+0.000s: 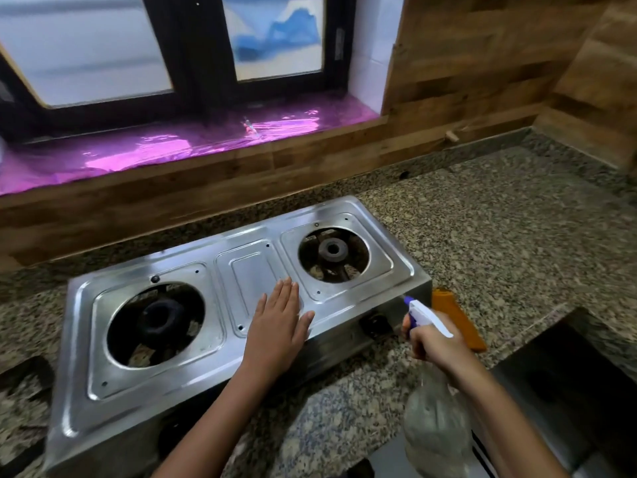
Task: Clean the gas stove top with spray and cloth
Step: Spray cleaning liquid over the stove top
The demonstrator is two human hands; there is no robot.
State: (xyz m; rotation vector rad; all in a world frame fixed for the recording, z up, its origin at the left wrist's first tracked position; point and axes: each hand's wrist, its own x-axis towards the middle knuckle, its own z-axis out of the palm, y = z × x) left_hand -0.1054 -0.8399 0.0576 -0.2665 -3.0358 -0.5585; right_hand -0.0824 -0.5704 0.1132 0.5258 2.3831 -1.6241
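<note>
A two-burner stainless steel gas stove (193, 377) sits on the granite counter, its pan supports off and both burners bare. My left hand (279, 322) lies flat with straight fingers on the stove's middle panel near the front edge. My right hand (431, 343) grips the neck of a clear spray bottle (434, 429) with a white and purple trigger head, its nozzle pointing at the stove's right front corner. A folded orange cloth (458, 319) lies on the counter just right of the stove, behind the sprayer.
The granite counter (499, 236) stretches to the right and behind the stove. A sink cut-out (568, 374) opens at the lower right. A wooden backsplash and a window sill covered in shiny pink film (172, 146) run along the back.
</note>
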